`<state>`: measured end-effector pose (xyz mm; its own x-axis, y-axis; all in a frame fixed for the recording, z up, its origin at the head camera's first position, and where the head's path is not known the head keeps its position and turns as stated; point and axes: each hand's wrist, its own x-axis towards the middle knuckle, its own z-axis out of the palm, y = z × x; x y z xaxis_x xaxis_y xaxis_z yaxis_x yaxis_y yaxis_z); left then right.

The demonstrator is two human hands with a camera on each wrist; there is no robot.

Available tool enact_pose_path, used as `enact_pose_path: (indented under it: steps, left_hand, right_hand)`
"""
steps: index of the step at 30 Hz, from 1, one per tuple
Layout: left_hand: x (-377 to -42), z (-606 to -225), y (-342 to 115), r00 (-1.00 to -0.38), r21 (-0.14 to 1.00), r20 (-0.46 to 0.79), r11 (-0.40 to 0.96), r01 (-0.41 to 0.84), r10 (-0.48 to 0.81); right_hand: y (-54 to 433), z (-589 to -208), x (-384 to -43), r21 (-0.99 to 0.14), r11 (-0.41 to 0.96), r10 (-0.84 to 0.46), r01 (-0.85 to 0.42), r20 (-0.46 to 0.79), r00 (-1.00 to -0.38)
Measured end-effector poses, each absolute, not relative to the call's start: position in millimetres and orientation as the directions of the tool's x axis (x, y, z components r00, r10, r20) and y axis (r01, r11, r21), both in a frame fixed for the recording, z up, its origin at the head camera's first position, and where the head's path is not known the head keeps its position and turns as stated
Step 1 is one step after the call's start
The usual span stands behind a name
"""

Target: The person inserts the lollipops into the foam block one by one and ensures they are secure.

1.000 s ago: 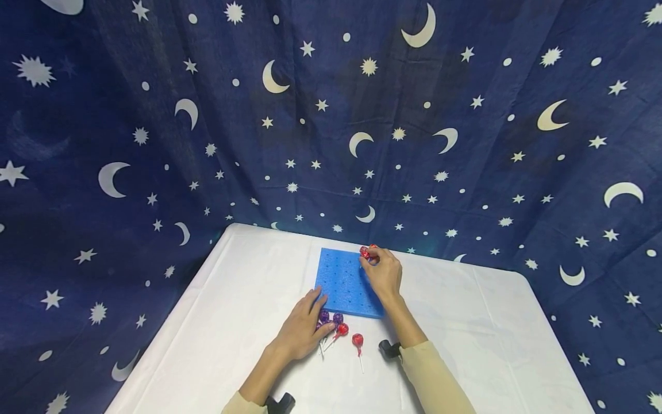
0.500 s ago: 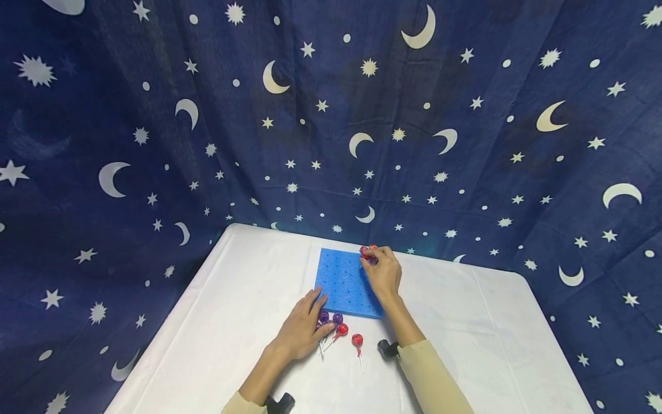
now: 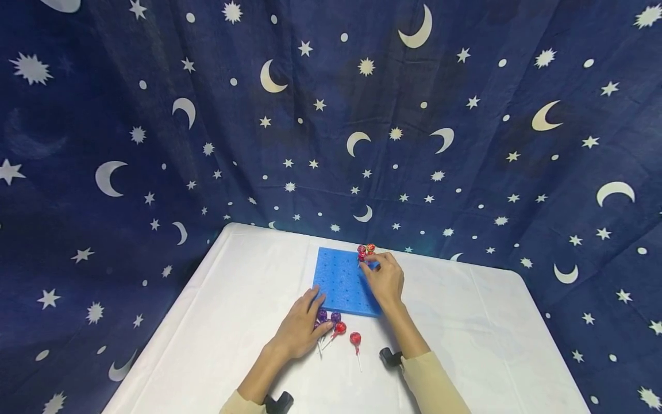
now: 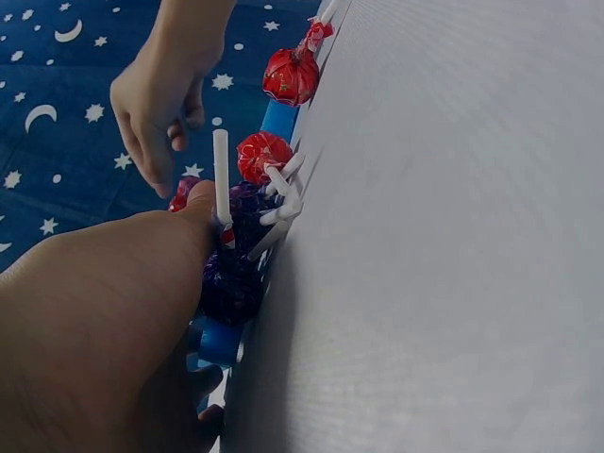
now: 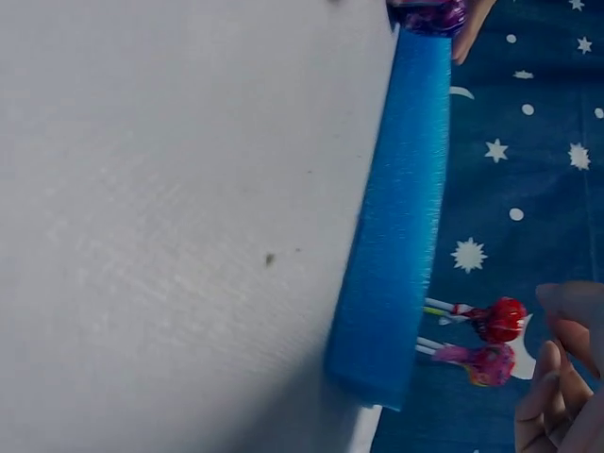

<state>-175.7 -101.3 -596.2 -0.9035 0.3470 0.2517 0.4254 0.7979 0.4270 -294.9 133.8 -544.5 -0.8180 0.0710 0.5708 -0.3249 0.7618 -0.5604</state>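
A blue foam block [image 3: 341, 282] with rows of small holes lies on the table. Several lollipops stand upright at its far right corner, among them a red one [image 5: 505, 321] and a pink one [image 5: 486, 363]. My right hand [image 3: 385, 279] is beside them; in the right wrist view its bent thumb and fingers are apart from the candy and hold nothing. My left hand [image 3: 300, 328] rests at the block's near left corner, fingers extended. Its thumb lies over loose purple lollipops [image 3: 335, 317] and next to a red lollipop [image 3: 339, 328], partly hiding the pile.
Another red lollipop [image 3: 355, 339] lies alone on the white-covered table [image 3: 465, 322], right of the pile. A dark blue curtain [image 3: 331, 144] with moons and stars hangs behind and around the table. Black wrist mounts [image 3: 390, 357] sit by both sleeves.
My right hand has drawn back slightly to the right and down from the lollipops at the far corner, leaving more of them visible. My left hand stays in place. The head view shifts slightly.
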Motion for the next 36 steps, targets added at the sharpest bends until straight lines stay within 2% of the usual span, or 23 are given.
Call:
enact_pose_path:
  steps: [7,19,27,36]
  left_hand:
    - [-176.4,-600.6,-102.0,-0.903,0.421,0.263,0.802,0.424,0.340]
    - [-178.5,-608.8,-101.2,-0.904,0.414,0.285,0.809,0.416,0.318]
    - [-175.9,-599.6,-99.3,-0.893,0.439,0.299,0.783,0.441,0.335]
    - [-175.9,-596.7,-99.4,-0.911,0.420,0.237,0.810,0.409,0.337]
  right_hand:
    - [135.0,-536.1,-278.7,-0.540,0.750,0.023,-0.383,0.599,-0.800]
    - [140.7,-529.3,-247.1,-0.576,0.712,-0.061,-0.402,0.519,-0.853]
    - [146.1,-532.8,-228.0,-0.575,0.713,-0.105,-0.402,0.480,-0.871]
    - [145.8,-536.4,-207.9,-0.591,0.697,-0.143,-0.405,0.439,-0.887]
